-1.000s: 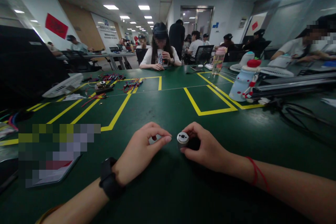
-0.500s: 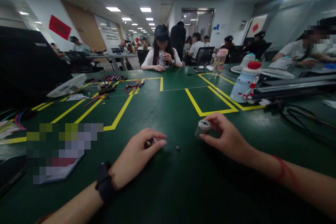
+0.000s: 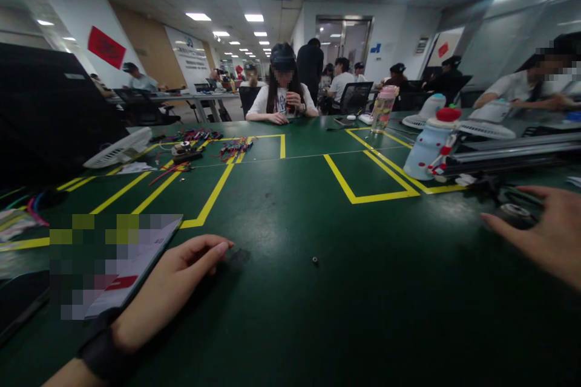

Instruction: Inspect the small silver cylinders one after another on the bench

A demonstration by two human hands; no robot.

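My left hand [image 3: 181,275], with a dark wristband, lies low on the left of the green table, its thumb and fingers pressed together. Whatever may be inside them is too small or hidden to make out. At the right edge, my right hand [image 3: 540,233] has its thumb and fingers spread around a grey cylindrical part [image 3: 516,213]. They look loose around it, though contact on the far side is hidden. Between the hands, a tiny metal piece [image 3: 315,261] rests on the table.
A partly blurred booklet [image 3: 122,283] lies beside my left wrist. Wire bundles [image 3: 236,148] and a white fan [image 3: 118,148] are farther left. To the right stand a blue bottle [image 3: 426,148] and a pink-lidded bottle [image 3: 384,110], near metal rails. A person [image 3: 284,94] sits opposite.
My right hand has moved far right with the grey cylinder, and its fingers have opened around it. My left hand has drawn back left; the dark item seen in it earlier no longer shows.
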